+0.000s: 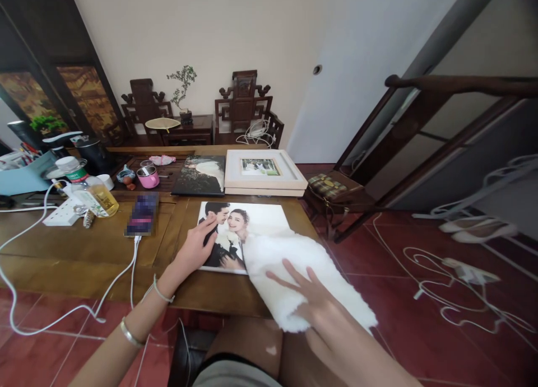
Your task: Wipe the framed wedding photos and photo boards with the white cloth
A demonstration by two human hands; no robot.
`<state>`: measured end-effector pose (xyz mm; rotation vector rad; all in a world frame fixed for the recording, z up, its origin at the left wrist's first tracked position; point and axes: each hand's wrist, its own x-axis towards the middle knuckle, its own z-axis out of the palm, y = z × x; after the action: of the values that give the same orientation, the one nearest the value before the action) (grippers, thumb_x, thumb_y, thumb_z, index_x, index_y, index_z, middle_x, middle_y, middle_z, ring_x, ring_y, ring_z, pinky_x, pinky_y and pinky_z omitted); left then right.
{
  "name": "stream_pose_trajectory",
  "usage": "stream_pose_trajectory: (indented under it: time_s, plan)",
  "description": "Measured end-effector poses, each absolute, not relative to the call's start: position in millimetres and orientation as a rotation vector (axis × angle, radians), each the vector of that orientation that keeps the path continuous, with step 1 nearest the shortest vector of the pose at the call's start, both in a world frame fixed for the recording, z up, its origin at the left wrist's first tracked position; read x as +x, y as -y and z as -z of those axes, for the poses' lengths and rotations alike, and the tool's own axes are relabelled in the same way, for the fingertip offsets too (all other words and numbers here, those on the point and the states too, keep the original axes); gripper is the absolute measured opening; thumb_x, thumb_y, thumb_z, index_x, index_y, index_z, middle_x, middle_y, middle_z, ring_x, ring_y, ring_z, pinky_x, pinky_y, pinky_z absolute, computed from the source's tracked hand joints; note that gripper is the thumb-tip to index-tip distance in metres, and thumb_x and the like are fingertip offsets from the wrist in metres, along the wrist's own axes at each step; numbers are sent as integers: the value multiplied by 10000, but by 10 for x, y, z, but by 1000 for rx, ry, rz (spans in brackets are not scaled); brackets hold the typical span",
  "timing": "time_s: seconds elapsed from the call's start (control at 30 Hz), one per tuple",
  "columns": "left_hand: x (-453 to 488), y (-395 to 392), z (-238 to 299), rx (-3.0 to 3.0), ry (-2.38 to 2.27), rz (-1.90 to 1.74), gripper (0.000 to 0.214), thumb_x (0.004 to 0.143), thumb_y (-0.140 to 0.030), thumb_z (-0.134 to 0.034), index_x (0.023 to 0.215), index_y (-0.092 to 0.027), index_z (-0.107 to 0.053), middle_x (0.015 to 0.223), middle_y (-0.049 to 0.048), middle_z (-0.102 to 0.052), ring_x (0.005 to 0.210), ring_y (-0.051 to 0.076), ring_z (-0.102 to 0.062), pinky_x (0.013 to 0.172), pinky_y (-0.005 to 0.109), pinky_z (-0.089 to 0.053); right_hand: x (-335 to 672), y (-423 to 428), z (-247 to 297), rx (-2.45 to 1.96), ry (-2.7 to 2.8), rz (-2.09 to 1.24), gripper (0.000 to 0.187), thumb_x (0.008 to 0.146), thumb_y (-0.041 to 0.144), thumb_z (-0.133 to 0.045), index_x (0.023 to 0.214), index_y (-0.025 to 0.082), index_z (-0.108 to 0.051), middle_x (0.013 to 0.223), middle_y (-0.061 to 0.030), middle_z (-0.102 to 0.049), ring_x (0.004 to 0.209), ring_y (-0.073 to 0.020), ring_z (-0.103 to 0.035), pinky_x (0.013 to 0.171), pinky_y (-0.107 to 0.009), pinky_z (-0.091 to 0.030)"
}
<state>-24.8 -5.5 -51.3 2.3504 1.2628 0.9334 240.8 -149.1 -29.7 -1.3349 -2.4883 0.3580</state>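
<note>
A white photo panel (273, 212) printed with a couple's portrait lies flat near the front edge of the wooden table. My left hand (196, 246) rests on its left side, fingers stretched out over the print. Over the panel's lower right part spreads a fluffy white cloth (277, 252), its near end hanging past the table edge. On top of this cloth my right hand (313, 297) lies with its fingers spread, pressed to the pile. The cloth hides the panel's lower right corner.
Behind the panel are a dark photo panel (199, 174) and a pale framed picture (290, 174) on a box. At left stand a phone (142, 214) on a cable, a pink cup (148, 177), a bottle (101, 196) and a power strip (63, 212). A wooden chair (399, 129) stands right.
</note>
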Motion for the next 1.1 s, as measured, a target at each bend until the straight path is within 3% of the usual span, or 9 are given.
stream_pose_trajectory:
  time_s: [0.1,0.23,0.37,0.5,0.63,0.83,0.97,1.1]
  plan:
    - [-255,49,529,2358,-1262,-930,381,920,-244,-451,1272,-166,-576,1376,104,-519,1315,238,-441,1111,423,-358,2394,1349,269,-1414,2463,-359,460,599,-32,-368,816,206,-696,1448,-17,-443,1433,-276,-145,1144,-609,-182]
    - [-265,41,539,2371,-1262,-924,374,918,-236,-456,1264,-174,-584,1376,100,-520,1313,239,-444,1111,422,-358,2394,725,242,-1566,2439,-274,433,637,-32,-383,877,129,-705,1439,-121,-450,1418,-326,-191,1132,-594,-192]
    - [-270,35,536,2381,-1261,-889,391,919,-222,-450,1289,-162,-563,1391,102,-502,1322,231,-433,1117,417,-348,2429,63,225,-1637,2363,-270,439,710,-17,-381,1015,77,-683,1292,-202,-581,1398,-318,-266,1101,-578,-234]
    - [-278,29,555,2384,-1277,-867,401,921,-218,-440,1302,-152,-549,1403,108,-485,1333,223,-420,1113,424,-351,2433,-107,225,-1613,2324,-282,453,715,-21,-371,1016,100,-687,1226,-186,-630,1382,-302,-315,1095,-568,-239]
    - [-284,21,592,2372,-1297,-877,389,922,-223,-438,1285,-162,-564,1401,108,-488,1332,222,-421,1110,426,-352,2394,328,261,-1613,2347,-230,446,663,-27,-392,944,124,-704,1364,-174,-527,1386,-316,-297,1120,-584,-198]
    - [-282,14,623,2368,-1296,-885,407,915,-206,-435,1306,-191,-545,1409,96,-482,1340,224,-409,1104,434,-354,2357,1319,333,-1376,2429,-316,432,579,-28,-390,754,223,-695,1427,-19,-470,1425,-278,-181,1141,-625,-161]
    - [-281,16,620,2373,-1297,-882,408,916,-211,-430,1307,-188,-544,1409,101,-482,1338,227,-411,1102,430,-354,2342,1520,355,-1311,2433,-341,405,580,-20,-394,710,231,-684,1409,-14,-491,1424,-274,-187,1135,-638,-171]
    - [-279,26,600,2370,-1301,-861,404,921,-215,-426,1304,-173,-546,1410,109,-478,1344,229,-402,1104,439,-348,2311,1180,329,-1417,2420,-305,451,573,-31,-384,783,200,-709,1422,-47,-476,1421,-288,-193,1137,-621,-169]
